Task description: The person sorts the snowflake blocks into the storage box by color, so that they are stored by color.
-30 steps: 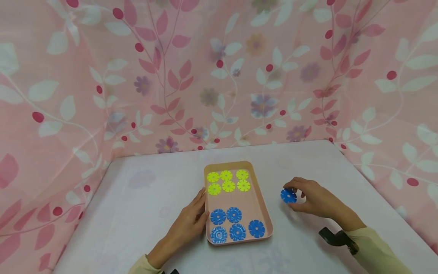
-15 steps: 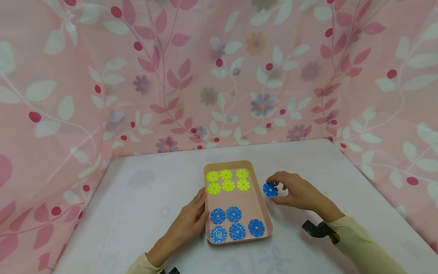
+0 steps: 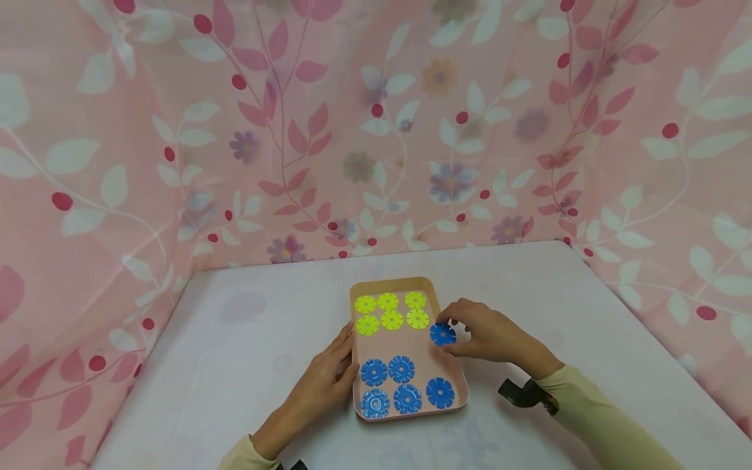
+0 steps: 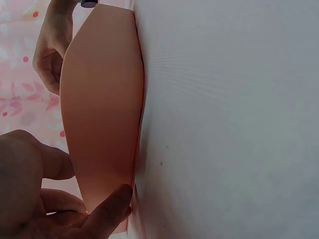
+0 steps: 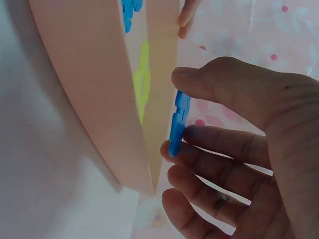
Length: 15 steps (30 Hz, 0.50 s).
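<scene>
My right hand [image 3: 490,333] pinches a blue notched plastic disc [image 3: 442,334] by its edge, thumb on one side and fingertips on the other. The disc is over the right rim of a shallow pink tray [image 3: 390,346]. In the right wrist view, this disc [image 5: 179,122] appears nearly edge-on, apart from the tray wall [image 5: 89,74]. My left hand [image 3: 320,378] rests against the tray's left side, fairly straight fingers along the outer wall and thumb at the rim. In the left wrist view, one finger [image 4: 109,211] touches that outer wall low down.
Two rows of yellow-green notched discs [image 3: 391,320] lie at the tray's far end. Several blue discs [image 3: 407,398] lie at its near end, with bare tray bottom between the groups. The tray stands on a white-covered table [image 3: 282,313]; floral pink cloth [image 3: 376,130] surrounds it.
My right hand has carried the blue disc leftward from the table's right side to over the tray's right rim. My left hand and the tray have stayed in place.
</scene>
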Each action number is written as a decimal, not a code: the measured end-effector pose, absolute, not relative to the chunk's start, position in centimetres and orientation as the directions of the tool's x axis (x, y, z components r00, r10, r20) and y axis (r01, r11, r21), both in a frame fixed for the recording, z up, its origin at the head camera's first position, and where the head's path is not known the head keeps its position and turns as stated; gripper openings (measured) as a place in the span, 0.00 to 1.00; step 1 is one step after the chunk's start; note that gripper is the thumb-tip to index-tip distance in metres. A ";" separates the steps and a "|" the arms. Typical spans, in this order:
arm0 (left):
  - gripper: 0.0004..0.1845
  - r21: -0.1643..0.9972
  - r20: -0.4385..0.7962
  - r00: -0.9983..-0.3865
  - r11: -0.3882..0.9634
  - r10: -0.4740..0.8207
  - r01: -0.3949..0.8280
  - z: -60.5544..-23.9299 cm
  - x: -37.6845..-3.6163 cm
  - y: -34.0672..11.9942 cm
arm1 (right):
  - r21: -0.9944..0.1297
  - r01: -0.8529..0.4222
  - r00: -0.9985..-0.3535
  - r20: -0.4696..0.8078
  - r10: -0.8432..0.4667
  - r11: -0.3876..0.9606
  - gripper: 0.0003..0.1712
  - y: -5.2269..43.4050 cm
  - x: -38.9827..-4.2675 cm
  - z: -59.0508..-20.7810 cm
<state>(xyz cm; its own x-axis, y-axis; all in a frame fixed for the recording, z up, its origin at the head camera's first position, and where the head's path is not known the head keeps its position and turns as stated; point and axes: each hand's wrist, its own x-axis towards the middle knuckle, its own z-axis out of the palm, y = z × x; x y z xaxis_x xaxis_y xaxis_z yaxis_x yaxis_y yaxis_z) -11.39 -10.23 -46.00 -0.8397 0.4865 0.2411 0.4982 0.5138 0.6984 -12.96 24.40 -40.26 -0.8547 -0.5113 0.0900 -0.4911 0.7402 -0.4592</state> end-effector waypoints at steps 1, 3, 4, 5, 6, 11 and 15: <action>0.35 0.695 0.243 -0.839 0.516 0.486 0.500 -46.0 -11.4 -10.2 | -0.459 -0.494 -0.851 0.083 -0.518 0.738 0.25 24.3 -13.0 -40.4; 0.36 0.692 0.238 -0.842 0.523 0.484 0.497 -46.0 -11.4 -10.2 | -0.463 -0.500 -0.843 0.069 -0.533 0.732 0.25 24.1 -13.1 -40.6; 0.36 0.692 0.231 -0.845 0.529 0.483 0.492 -46.0 -11.4 -10.2 | -0.467 -0.508 -0.836 0.066 -0.545 0.724 0.25 24.0 -13.2 -40.7; 0.36 0.695 0.220 -0.848 0.532 0.482 0.484 -46.0 -11.4 -10.1 | -0.469 -0.521 -0.826 0.067 -0.559 0.713 0.24 23.9 -13.2 -40.8; 0.36 0.694 0.213 -0.850 0.538 0.482 0.479 -46.0 -11.4 -10.1 | -0.471 -0.530 -0.819 0.068 -0.570 0.705 0.24 23.9 -13.3 -40.9; 0.38 0.683 0.193 -0.854 0.559 0.482 0.470 -45.9 -11.3 -10.0 | -0.466 -0.551 -0.804 0.073 -0.590 0.692 0.23 23.7 -13.4 -41.3; 0.38 0.681 0.189 -0.858 0.566 0.477 0.464 -45.9 -11.3 -9.9 | -0.454 -0.540 -0.811 0.054 -0.583 0.709 0.24 23.4 -13.4 -41.4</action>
<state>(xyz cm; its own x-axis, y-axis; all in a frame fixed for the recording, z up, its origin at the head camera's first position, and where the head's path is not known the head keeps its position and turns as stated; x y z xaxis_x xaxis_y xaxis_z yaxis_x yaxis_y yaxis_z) -11.28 -9.94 -45.90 -0.8583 0.4773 0.1885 0.4644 0.5660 0.6811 -13.39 23.37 -41.43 -0.8107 -0.5830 0.0536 -0.5397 0.7087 -0.4543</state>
